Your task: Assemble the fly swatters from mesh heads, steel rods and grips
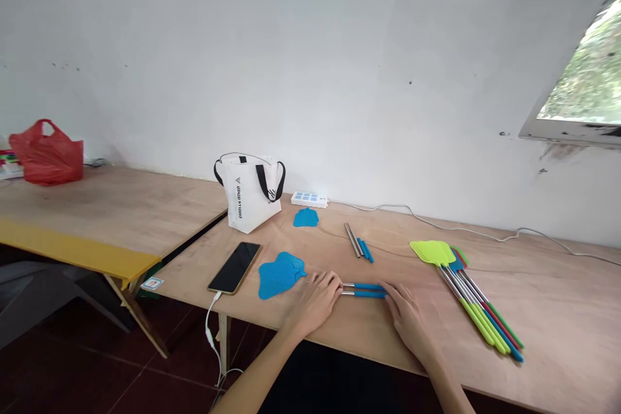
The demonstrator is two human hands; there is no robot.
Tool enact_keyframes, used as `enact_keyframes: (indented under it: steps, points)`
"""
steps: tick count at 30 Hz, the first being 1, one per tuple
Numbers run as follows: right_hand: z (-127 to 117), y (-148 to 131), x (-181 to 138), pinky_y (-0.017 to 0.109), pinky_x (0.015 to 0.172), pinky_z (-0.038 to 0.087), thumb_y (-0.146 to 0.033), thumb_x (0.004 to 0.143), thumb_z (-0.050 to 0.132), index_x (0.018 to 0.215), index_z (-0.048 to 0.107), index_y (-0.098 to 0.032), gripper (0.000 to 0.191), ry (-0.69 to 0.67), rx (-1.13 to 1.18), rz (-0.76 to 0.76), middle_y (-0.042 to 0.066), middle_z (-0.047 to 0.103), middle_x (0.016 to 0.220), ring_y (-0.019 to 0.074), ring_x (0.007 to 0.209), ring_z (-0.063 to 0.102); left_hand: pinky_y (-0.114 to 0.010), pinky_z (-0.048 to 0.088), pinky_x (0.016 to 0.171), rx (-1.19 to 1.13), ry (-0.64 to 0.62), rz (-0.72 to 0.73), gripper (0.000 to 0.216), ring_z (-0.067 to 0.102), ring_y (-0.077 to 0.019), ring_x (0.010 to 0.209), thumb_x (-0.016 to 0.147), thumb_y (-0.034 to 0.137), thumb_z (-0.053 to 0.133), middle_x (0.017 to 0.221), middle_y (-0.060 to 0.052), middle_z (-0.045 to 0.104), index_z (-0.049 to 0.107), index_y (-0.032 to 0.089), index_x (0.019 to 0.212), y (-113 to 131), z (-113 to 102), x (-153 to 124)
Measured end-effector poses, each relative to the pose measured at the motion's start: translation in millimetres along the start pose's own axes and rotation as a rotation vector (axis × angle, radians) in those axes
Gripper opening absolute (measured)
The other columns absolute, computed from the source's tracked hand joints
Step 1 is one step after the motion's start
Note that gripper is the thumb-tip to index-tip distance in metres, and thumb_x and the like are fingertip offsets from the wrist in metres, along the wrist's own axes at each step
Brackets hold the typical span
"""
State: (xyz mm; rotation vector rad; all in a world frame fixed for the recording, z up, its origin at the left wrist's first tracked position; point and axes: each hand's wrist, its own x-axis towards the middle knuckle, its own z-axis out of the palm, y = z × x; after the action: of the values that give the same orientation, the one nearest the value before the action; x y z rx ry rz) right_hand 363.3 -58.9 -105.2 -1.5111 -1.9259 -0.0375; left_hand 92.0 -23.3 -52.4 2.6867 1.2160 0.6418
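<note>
On the pale plywood tabletop [533, 310], near its front edge, two thin metal rods with blue grip sleeves [365, 290] lie side by side between the person's hands. The left hand [315, 299] rests palm down with fingers curled loosely over the bare metal ends; whether it actually grips them cannot be told. The right hand [405, 314] lies flatter, fingers stretched out, its fingertips touching the blue sleeve ends without closing round them. Just left of the left hand lies a small stack of blue plastic mesh swatter heads [280, 275], and beside that a black smartphone [235, 267] on a white cable. Farther back are a white tote bag with black straps [250, 197], a white power strip [309, 199], a single blue swatter head [305, 217] and loose rods [358, 242]. A bundle of finished fly swatters with green, blue and red handles [473, 301] lies to the right.
</note>
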Motion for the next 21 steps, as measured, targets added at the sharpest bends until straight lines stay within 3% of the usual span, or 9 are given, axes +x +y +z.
enact_keyframes:
  steps: [4, 9, 13, 17, 21]
  points:
    - [2.4, -0.3, -1.2, 0.044, 0.100, 0.049, -0.031, 0.101, 0.035, 0.139, 0.057, -0.031, 0.044, -0.035, -0.072, 0.034, 0.007, 0.064, 0.133, 0.0237, 0.120, 0.061, -0.036, 0.041, 0.089, -0.042, -0.015, -0.011, 0.023, 0.057, -0.0222, 0.102, 0.107, 0.039, 0.041, 0.111, -0.003, 0.062, 0.059, 0.024, 0.106, 1.1, -3.3, -0.5]
    - [1.4, -3.3, -0.7, 0.045, 0.101, 0.047, -0.033, 0.102, 0.034, 0.137, 0.058, -0.030, 0.043, -0.063, -0.089, 0.037, 0.006, 0.064, 0.134, 0.0242, 0.121, 0.060, -0.037, 0.042, 0.091, -0.054, -0.008, -0.017, 0.018, 0.058, -0.0229, 0.105, 0.107, 0.036, 0.044, 0.115, -0.003, 0.063, 0.058, 0.024, 0.110, 2.9, -5.5, -0.5]
    - [1.2, -3.3, -0.3, 0.044, 0.101, 0.047, -0.032, 0.102, 0.034, 0.137, 0.058, -0.029, 0.043, -0.064, -0.093, 0.038, 0.006, 0.064, 0.134, 0.0240, 0.121, 0.060, -0.039, 0.041, 0.097, -0.055, -0.009, -0.004, 0.016, 0.058, -0.0237, 0.109, 0.104, 0.026, 0.046, 0.120, -0.004, 0.063, 0.058, 0.024, 0.114, 3.0, -4.7, -0.3]
    - [1.8, -2.6, -0.4, 0.045, 0.102, 0.046, -0.032, 0.102, 0.034, 0.137, 0.058, -0.029, 0.042, -0.066, -0.095, 0.027, 0.007, 0.065, 0.132, 0.0242, 0.120, 0.061, -0.040, 0.040, 0.101, -0.046, -0.015, 0.008, 0.031, 0.056, -0.0238, 0.114, 0.098, 0.011, 0.042, 0.125, -0.004, 0.061, 0.058, 0.025, 0.121, 1.7, -3.1, -0.8]
    - [1.5, -3.1, -0.4, 0.044, 0.103, 0.046, -0.031, 0.102, 0.034, 0.136, 0.059, -0.030, 0.042, -0.050, -0.104, 0.013, 0.006, 0.066, 0.131, 0.0238, 0.120, 0.061, -0.040, 0.040, 0.101, -0.051, -0.023, 0.005, 0.036, 0.054, -0.0243, 0.116, 0.096, 0.009, 0.042, 0.128, -0.004, 0.060, 0.057, 0.025, 0.123, 0.4, -2.0, -1.7]
